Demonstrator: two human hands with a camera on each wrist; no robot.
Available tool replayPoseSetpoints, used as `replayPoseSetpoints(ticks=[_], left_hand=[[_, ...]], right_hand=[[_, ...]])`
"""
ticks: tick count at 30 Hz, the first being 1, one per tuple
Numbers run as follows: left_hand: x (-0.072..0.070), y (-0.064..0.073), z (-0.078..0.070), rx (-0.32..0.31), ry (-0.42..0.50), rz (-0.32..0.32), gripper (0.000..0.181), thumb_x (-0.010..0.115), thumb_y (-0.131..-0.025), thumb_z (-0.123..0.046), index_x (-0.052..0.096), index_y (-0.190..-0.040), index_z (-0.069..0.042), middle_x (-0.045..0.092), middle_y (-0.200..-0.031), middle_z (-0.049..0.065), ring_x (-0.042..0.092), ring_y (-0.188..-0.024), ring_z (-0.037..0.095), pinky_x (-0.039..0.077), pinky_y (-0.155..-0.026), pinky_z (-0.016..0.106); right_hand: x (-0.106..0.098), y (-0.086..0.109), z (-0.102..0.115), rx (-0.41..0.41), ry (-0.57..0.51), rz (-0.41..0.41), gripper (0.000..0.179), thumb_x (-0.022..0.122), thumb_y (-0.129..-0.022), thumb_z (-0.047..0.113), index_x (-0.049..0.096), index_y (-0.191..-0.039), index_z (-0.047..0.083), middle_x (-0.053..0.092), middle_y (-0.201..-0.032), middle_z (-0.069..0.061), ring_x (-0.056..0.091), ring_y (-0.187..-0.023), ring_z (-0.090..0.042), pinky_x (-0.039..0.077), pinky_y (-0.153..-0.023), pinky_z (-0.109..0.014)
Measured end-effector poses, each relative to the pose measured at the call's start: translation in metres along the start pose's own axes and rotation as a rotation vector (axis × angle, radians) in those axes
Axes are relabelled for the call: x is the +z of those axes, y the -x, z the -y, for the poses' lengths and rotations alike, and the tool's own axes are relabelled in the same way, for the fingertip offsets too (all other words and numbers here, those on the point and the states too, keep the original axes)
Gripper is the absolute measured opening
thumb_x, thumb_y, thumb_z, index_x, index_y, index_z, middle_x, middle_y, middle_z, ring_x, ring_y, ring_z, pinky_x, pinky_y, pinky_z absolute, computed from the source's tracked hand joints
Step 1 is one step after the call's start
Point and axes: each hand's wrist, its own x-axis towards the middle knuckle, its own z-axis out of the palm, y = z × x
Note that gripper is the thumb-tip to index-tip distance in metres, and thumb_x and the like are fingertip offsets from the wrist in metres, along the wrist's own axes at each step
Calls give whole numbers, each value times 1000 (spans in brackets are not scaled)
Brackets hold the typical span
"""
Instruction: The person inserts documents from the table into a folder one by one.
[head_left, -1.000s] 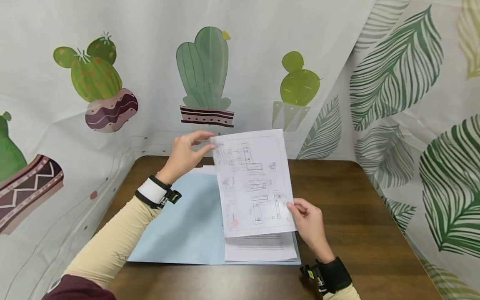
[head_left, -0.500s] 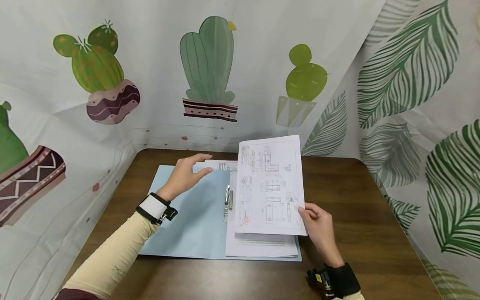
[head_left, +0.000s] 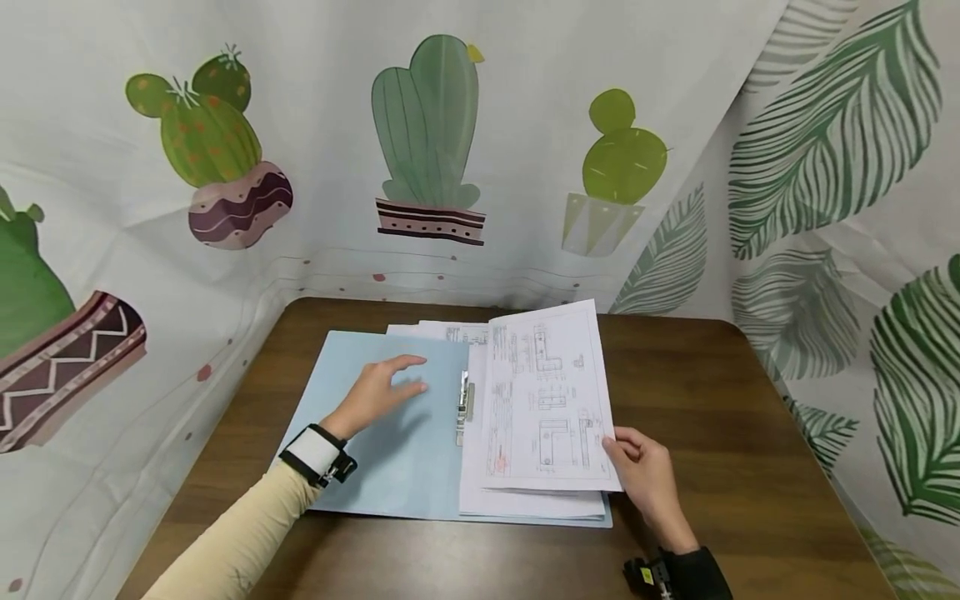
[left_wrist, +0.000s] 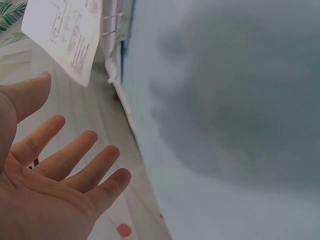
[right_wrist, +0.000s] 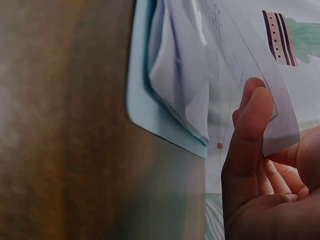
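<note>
Presumably light, limp and easily creased, the drawing sheet (head_left: 553,417) slants over the blue folder (head_left: 352,483) toward its right edge, best held where the right grip (head_left: 648,472) pinches the paper's margin, the left grip (head_left: 375,392) standing apart.

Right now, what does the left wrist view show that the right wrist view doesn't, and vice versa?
Only the left wrist view: the left hand, spread open and holding nothing, and a metal clip. Only the right wrist view: the right hand, pinching the printed sheet, and the wood grain of the tabletop. Both: the blue folder, the printed sheet and the patterned backdrop.
</note>
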Motion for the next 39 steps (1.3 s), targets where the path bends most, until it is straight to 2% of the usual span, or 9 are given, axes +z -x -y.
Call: replayPoseSetpoints(ticks=[6,11,17,23,30,33,39], left_hand=[[19,11,9,9,-50,49,49,78,-94,-21,64,-137,-2,64,-139,16,55,-134,36,44,-108,54],[33,18,17,9,-88,113,53,77,-94,-26,61,-139,-3,60,-143,17,53,-137,35,42,-111,51],[41,28,12,2,-141,164,56,78,-93,-27,60,-141,-3,52,-149,25,44,-142,44,35,-115,58],[46,33,11,11,-187,166,57,79,-92,-29,61,-140,-4,47,-152,28,38,-145,47,33,-115,60],[50,38,10,-4,-200,168,57,79,-92,-30,62,-140,-5,44,-154,28,33,-146,49,30,-115,64],[51,40,9,-1,-210,169,57,80,-91,-30,62,-139,-4,43,-155,28,33,-146,50,29,-115,64],[52,40,8,4,-223,163,57,80,-91,-31,63,-138,-5,42,-155,28,31,-147,50,29,-115,64]], right_hand=[[3,5,-6,59,9,34,24,67,-101,16,72,-121,4,77,-100,-13,67,-73,-20,54,-59,-27],[7,9,-6,102,-25,67,24,66,-101,14,71,-122,3,78,-98,-11,67,-72,-20,53,-58,-27],[11,13,-3,106,-19,98,25,68,-100,12,70,-122,1,78,-96,-11,66,-72,-18,52,-58,-26],[15,15,-2,92,66,141,27,70,-98,12,70,-122,-1,78,-92,-8,66,-73,-16,49,-60,-26],[18,14,-1,33,201,165,32,73,-96,14,70,-123,-1,76,-87,-4,63,-73,-15,47,-65,-29],[18,13,3,9,264,164,35,74,-95,15,69,-125,-2,73,-84,-3,59,-72,-17,45,-66,-31],[18,11,9,-17,342,153,42,75,-94,15,65,-132,-3,61,-82,-4,54,-69,-18,43,-60,-30]])
